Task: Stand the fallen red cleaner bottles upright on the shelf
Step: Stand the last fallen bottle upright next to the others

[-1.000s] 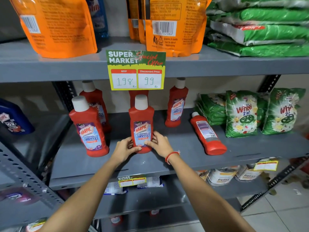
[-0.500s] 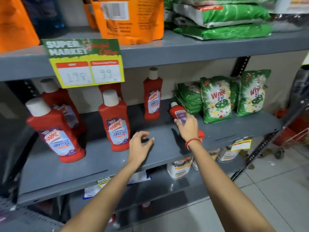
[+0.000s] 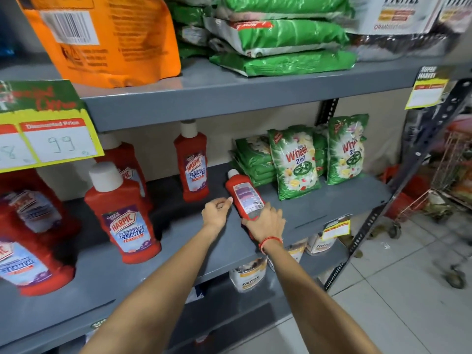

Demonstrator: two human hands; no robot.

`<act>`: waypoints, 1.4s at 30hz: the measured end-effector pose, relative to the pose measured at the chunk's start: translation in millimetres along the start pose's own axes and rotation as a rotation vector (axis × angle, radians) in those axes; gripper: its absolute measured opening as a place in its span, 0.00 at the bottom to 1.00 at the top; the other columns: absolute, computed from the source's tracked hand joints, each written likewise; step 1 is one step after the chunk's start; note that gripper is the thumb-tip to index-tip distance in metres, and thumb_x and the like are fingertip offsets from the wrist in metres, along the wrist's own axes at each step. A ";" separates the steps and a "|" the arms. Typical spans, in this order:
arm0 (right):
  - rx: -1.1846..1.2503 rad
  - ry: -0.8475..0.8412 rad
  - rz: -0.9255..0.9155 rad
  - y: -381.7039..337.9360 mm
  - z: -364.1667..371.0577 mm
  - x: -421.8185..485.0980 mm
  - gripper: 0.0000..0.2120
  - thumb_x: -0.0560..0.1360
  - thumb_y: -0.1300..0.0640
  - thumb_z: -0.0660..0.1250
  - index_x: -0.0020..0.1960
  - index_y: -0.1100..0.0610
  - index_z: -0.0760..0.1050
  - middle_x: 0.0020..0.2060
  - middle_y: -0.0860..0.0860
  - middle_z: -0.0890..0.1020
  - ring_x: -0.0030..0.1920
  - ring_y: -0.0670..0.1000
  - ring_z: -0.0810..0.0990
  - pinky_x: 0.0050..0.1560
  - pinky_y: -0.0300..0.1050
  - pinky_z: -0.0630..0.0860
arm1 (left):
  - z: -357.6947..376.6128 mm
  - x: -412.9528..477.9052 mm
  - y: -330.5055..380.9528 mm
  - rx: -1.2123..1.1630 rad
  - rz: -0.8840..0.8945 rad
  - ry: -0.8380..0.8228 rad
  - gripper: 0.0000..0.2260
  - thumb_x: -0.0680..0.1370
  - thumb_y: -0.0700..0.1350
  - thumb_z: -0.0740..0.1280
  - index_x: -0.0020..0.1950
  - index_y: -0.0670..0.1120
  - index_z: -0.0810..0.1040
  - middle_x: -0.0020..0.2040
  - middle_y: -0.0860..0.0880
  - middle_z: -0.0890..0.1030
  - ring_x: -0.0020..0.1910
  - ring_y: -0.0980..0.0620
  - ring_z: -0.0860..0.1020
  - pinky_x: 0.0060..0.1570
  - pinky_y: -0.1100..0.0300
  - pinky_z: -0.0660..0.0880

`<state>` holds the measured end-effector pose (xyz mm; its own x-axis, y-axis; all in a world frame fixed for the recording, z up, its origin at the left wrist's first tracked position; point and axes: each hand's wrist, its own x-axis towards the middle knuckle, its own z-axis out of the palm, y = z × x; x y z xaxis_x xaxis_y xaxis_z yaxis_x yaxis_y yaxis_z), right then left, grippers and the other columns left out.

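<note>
1. Head view shows one fallen Harpic bottle (image 3: 245, 198) lying label-up on the grey middle shelf (image 3: 319, 208), just left of the green Wheel detergent packs (image 3: 293, 162) and right of an upright Harpic bottle (image 3: 192, 164) near the back wall.
2. Its long axis runs from the back of the shelf toward the front edge. The white cap (image 3: 233, 173) points away toward the wall and slightly left; the base points at the person.
3. The right hand (image 3: 265, 222) is closed over the base end of this bottle, fingers wrapped around its lower body. The left hand (image 3: 217, 210) hovers loosely curled just beside the bottle's left side, holding nothing; whether a fingertip touches it I cannot tell.
4. Risk, as I judge it: a grip at the base alone leaves the cap end free, so pivoting it upright could swing the neck into the upright bottle behind or the detergent packs.
5. Another risk: the smooth plastic could slip in a one-handed grip, or the bottle could be set down near the front edge and topple off.
6. Other Harpic bottles (image 3: 122, 215) stand upright toward the shelf's left end.
</note>
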<state>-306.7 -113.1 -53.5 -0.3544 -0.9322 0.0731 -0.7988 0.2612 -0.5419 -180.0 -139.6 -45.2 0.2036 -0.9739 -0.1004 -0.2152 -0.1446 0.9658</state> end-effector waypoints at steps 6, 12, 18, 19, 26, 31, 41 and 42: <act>0.156 0.114 0.005 5.5 6.2 -30.5 0.35 0.62 0.44 0.72 0.62 0.61 0.67 0.54 0.60 0.79 0.56 0.60 0.71 0.55 0.54 0.68 | 8.5 -3.9 10.7 -0.124 -0.176 -0.172 0.20 0.72 0.50 0.70 0.57 0.37 0.76 0.50 0.38 0.82 0.36 0.54 0.76 0.43 0.54 0.77; 0.453 0.105 -0.110 5.7 7.4 -46.6 0.39 0.61 0.46 0.77 0.66 0.58 0.65 0.54 0.57 0.78 0.56 0.57 0.70 0.56 0.48 0.69 | -10.4 -12.6 27.2 -0.283 -0.120 -0.165 0.24 0.68 0.36 0.73 0.62 0.35 0.72 0.55 0.37 0.81 0.48 0.44 0.81 0.51 0.55 0.79; 0.539 -0.015 -0.268 -25.4 -7.8 -30.8 0.43 0.56 0.51 0.81 0.65 0.59 0.64 0.57 0.57 0.76 0.59 0.56 0.74 0.58 0.45 0.69 | -39.7 -35.6 46.5 -0.330 0.144 -0.161 0.24 0.67 0.30 0.72 0.61 0.34 0.71 0.52 0.42 0.79 0.45 0.54 0.80 0.44 0.70 0.79; 0.551 -0.024 -0.284 -31.7 -9.4 -29.7 0.44 0.55 0.51 0.81 0.65 0.59 0.64 0.57 0.57 0.76 0.60 0.56 0.74 0.59 0.45 0.70 | -45.3 -37.4 48.0 -0.325 0.170 -0.145 0.25 0.67 0.29 0.72 0.62 0.33 0.70 0.52 0.42 0.79 0.45 0.54 0.80 0.45 0.70 0.78; 0.575 -0.148 -0.337 -62.1 -4.0 -27.0 0.39 0.54 0.53 0.82 0.58 0.59 0.65 0.55 0.57 0.77 0.57 0.57 0.76 0.55 0.48 0.74 | -83.5 -34.9 37.5 -0.271 0.211 -0.098 0.26 0.66 0.29 0.72 0.62 0.34 0.71 0.57 0.38 0.78 0.51 0.49 0.79 0.52 0.67 0.77; 0.573 -0.202 -0.362 -58.5 17.8 -35.4 0.38 0.58 0.53 0.80 0.62 0.57 0.64 0.57 0.56 0.78 0.57 0.55 0.77 0.57 0.47 0.74 | -102.8 -33.2 19.9 -0.192 0.206 -0.117 0.25 0.68 0.30 0.72 0.63 0.37 0.70 0.59 0.37 0.78 0.44 0.60 0.81 0.47 0.70 0.78; 0.767 -0.479 -0.354 -47.9 13.9 -14.7 0.31 0.67 0.60 0.76 0.66 0.57 0.67 0.61 0.54 0.78 0.59 0.47 0.78 0.63 0.43 0.74 | -73.9 -86.7 -9.9 -0.242 0.199 0.351 0.14 0.76 0.36 0.64 0.61 0.39 0.74 0.55 0.45 0.79 0.56 0.48 0.78 0.51 0.74 0.73; 0.786 -0.511 -0.352 -48.3 13.0 -13.1 0.28 0.68 0.63 0.74 0.65 0.59 0.68 0.61 0.55 0.78 0.58 0.47 0.78 0.63 0.41 0.74 | -63.6 -95.7 -18.9 -0.213 0.175 0.379 0.14 0.76 0.33 0.60 0.62 0.39 0.74 0.56 0.44 0.79 0.56 0.48 0.78 0.52 0.75 0.71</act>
<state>-257.2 -116.8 -39.2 0.2392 -0.9687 0.0669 -0.2047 -0.1177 -0.9717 -134.7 -32.6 -38.6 0.5246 -0.8422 0.1242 -0.0842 0.0939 0.9920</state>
